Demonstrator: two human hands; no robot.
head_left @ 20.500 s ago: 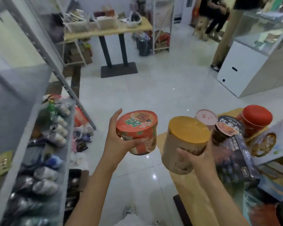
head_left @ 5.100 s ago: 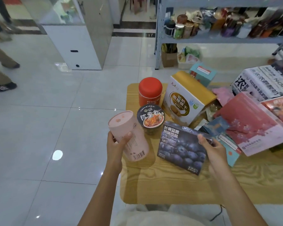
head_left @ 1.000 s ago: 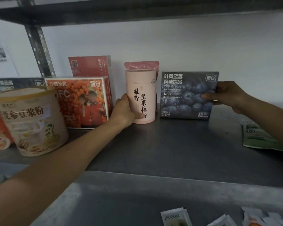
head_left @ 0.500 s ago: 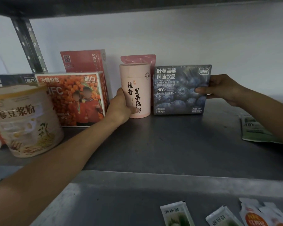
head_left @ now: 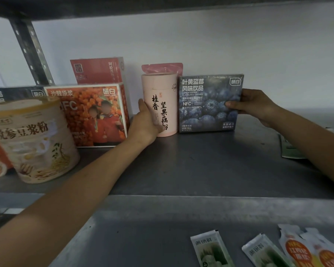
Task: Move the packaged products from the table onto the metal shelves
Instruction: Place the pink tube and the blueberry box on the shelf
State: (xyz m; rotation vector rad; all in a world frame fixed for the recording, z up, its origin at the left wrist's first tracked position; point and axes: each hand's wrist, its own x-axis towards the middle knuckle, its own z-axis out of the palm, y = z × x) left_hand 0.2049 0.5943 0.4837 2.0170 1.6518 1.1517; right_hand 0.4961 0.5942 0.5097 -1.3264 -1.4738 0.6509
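A pink cylindrical canister (head_left: 162, 101) with black characters stands upright on the grey metal shelf (head_left: 201, 164), near the back wall. My left hand (head_left: 145, 124) wraps round its lower left side. Right beside it stands a dark blue blueberry drink box (head_left: 208, 105), upright and facing me. My right hand (head_left: 253, 105) grips the box's right edge, thumb on the front.
Left of the canister stand an orange NFC box (head_left: 89, 114), a red box (head_left: 96, 71) behind it and a big beige tin (head_left: 33, 143). A pink pouch (head_left: 162, 68) leans behind the canister. A green packet (head_left: 289, 149) lies at right; several sachets (head_left: 210, 249) lie on the lower shelf.
Both products have settled upright on the shelf near the back, side by side. My hands have stayed on them and barely moved.
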